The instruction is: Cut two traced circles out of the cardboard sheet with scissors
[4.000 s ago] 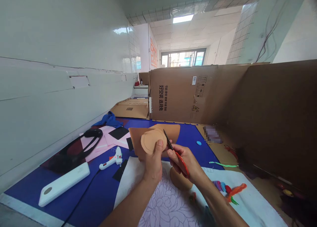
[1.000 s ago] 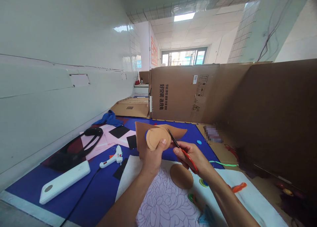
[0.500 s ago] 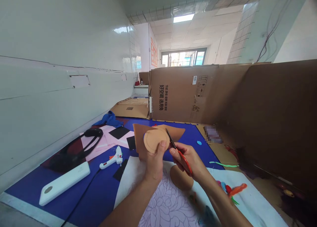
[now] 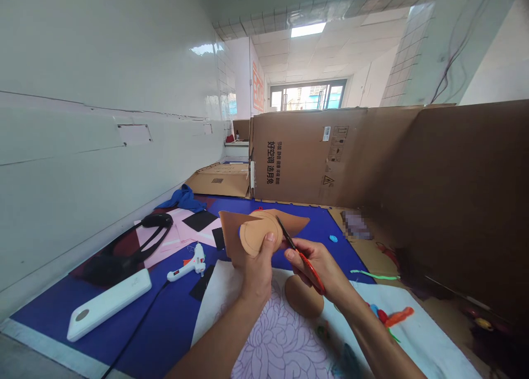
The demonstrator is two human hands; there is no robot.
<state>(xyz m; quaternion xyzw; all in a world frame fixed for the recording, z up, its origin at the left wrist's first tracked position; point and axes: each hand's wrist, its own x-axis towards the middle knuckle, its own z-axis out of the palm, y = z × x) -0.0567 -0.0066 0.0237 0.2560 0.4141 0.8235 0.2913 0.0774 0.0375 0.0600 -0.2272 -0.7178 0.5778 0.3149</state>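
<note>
My left hand (image 4: 257,271) pinches a sheet of brown card (image 4: 235,233) that has a round outline drawn on it, the thumb lying over the lower part of the circle. Around the handles of red-handled scissors (image 4: 309,270) the fingers of my right hand (image 4: 316,260) are closed. The dark blades lie against the right edge of the circle, up to the card behind it. Below my hands a brown oval cut-out (image 4: 303,296) rests on a white sheet (image 4: 285,346) printed with a flower line pattern.
Left on the blue table (image 4: 124,318) are a white glue gun (image 4: 190,264) with a cord, a long white device (image 4: 109,304), black headphones (image 4: 155,220), pink sheets and a blue cloth (image 4: 182,198). Coloured fuzzy bits (image 4: 399,317) lie right. Cardboard panels (image 4: 301,158) stand behind.
The card has tilted slightly in my left hand, and more of its left flap folds over the circle. The scissors stay at the circle's right edge with little movement.
</note>
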